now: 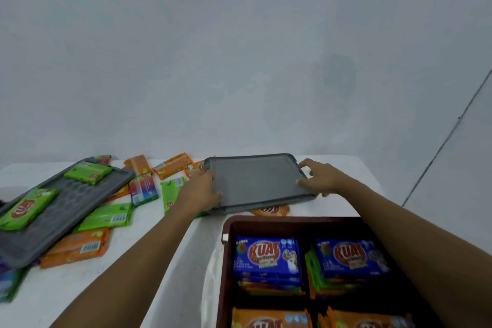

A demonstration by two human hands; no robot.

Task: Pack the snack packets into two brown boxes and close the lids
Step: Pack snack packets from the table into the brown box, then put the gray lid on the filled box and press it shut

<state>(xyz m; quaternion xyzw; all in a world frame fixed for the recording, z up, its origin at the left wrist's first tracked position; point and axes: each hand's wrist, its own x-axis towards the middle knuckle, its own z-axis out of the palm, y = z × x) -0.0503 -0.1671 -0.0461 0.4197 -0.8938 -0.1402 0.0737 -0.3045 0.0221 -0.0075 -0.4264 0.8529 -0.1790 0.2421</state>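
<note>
Both hands, left hand [203, 192] and right hand [320, 177], clamp their fingers on one of two grey lids [255, 181] beyond one brown box [266, 224] holding four stacks of "KUAT" packets [267, 258].

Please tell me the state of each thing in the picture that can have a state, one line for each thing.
Brown plastic box: open, filled with stacked snack packets.
Grey flat lid beyond the box: off the box, gripped at both short edges.
Second grey lid at the left: tilted on loose packets, green packets on top.
Left hand: gripping the lid's left edge.
Right hand: gripping the lid's right edge.
Loose orange and green packets: unpacked on the white table.
</note>
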